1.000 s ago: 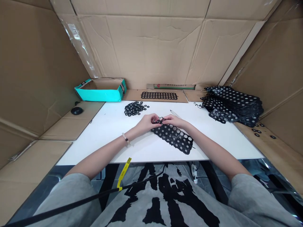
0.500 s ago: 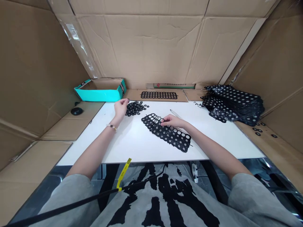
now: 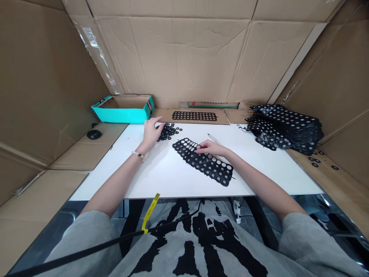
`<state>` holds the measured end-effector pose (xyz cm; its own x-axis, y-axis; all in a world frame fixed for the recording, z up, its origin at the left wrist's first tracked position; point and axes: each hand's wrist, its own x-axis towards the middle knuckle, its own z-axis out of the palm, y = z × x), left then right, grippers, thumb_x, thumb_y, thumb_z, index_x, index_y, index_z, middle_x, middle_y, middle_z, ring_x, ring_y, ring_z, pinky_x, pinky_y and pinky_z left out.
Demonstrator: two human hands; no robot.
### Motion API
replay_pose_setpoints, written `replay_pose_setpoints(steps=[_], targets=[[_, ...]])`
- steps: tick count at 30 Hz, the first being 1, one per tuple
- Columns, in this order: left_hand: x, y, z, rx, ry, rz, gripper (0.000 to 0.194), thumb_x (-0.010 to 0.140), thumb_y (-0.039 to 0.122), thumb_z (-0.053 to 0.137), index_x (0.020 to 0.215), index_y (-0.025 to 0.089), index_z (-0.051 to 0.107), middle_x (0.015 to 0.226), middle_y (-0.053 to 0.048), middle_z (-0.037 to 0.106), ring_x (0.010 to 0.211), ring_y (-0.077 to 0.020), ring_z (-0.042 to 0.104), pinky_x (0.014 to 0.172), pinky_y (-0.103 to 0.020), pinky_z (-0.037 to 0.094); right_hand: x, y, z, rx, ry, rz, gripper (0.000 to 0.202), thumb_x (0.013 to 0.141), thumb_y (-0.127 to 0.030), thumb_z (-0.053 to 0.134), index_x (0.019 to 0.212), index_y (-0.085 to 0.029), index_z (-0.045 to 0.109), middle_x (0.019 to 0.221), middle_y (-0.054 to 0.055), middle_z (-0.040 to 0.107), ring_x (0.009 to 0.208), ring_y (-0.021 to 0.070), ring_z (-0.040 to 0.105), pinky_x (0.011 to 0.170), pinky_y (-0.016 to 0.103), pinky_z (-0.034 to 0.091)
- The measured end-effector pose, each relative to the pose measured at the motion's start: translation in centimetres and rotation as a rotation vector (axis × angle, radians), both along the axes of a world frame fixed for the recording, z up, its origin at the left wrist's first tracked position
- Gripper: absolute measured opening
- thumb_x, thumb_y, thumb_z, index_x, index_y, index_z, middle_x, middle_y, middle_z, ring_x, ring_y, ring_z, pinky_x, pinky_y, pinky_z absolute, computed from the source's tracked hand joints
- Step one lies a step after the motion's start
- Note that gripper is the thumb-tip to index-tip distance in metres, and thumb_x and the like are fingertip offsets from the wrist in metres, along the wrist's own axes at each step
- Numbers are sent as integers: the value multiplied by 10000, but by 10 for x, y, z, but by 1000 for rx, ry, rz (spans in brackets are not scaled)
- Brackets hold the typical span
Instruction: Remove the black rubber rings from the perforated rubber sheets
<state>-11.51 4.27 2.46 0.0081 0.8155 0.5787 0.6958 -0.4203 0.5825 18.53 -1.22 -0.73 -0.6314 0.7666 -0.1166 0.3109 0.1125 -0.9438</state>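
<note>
My left hand (image 3: 152, 132) is at the left side of a pile of small black rings (image 3: 168, 132), its thumb and fingers apart with nothing visible between them. It covers part of the pile. A black perforated sheet (image 3: 215, 171) with rows of round holes lies slanted on the white board (image 3: 155, 173). Its upper rows show large white holes, while the lower rows have smaller pale dots. With thumb and fingers closed, my right hand (image 3: 210, 147) pinches the sheet at its upper edge. A white pen (image 3: 213, 138) lies just behind that hand.
A turquoise open box (image 3: 121, 114) stands at the back left, near a round black object (image 3: 93, 134). Another perforated sheet (image 3: 194, 116) lies on cardboard at the back. Stacked black sheets (image 3: 296, 129) fill the right corner, with several loose rings (image 3: 314, 164) beside them. Cardboard walls surround the board.
My left hand has gone from a closed pinch to spread fingers and shifted slightly right over the ring pile. The right hand and the sheet look nearly unchanged.
</note>
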Motion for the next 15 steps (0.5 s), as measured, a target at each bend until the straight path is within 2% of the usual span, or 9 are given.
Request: replay_pose_setpoints(steps=[3, 5, 7, 9, 12, 15], targets=[[36, -30, 8, -122, 54, -339, 266, 794, 405, 644, 955, 204, 716, 938, -61, 696, 867, -210, 600, 832, -319, 432, -6, -4, 2, 44, -33, -59, 487, 663, -615, 688, 724, -135, 628, 612, -39, 512, 593, 88, 402, 595, 249, 294], [57, -48, 4, -225, 158, -521, 277, 732, 436, 714, 886, 206, 721, 837, -38, 698, 757, -185, 600, 738, -293, 439, -12, -6, 1, 90, -36, -120, 526, 660, -658, 659, 699, -135, 624, 596, -34, 486, 594, 94, 383, 583, 254, 279], [71, -57, -6, -303, 165, -575, 292, 695, 451, 743, 848, 203, 718, 773, -26, 695, 696, -173, 595, 678, -284, 435, -17, -7, 0, 118, -34, -184, 558, 676, -692, 619, 681, -135, 620, 581, -28, 459, 598, 101, 371, 577, 261, 274], [76, -59, -16, -391, 83, -580, 288, 691, 446, 740, 827, 194, 714, 764, -28, 702, 682, -169, 604, 654, -279, 441, -18, -7, -1, 121, -39, -220, 570, 699, -705, 586, 678, -136, 616, 576, -26, 443, 601, 104, 364, 575, 262, 272], [78, -55, -27, -525, -89, -560, 262, 694, 413, 724, 794, 171, 710, 776, -41, 717, 693, -169, 622, 656, -278, 454, -13, -4, 0, 107, -32, -141, 525, 704, -665, 616, 742, -142, 632, 612, -30, 471, 621, 101, 371, 590, 252, 278], [78, -49, -30, -612, -245, -523, 260, 653, 388, 744, 764, 155, 711, 764, -48, 723, 705, -174, 631, 675, -285, 463, -5, 0, 1, 65, -26, -36, 472, 668, -605, 690, 758, -148, 610, 617, -49, 467, 607, 85, 351, 587, 239, 259]])
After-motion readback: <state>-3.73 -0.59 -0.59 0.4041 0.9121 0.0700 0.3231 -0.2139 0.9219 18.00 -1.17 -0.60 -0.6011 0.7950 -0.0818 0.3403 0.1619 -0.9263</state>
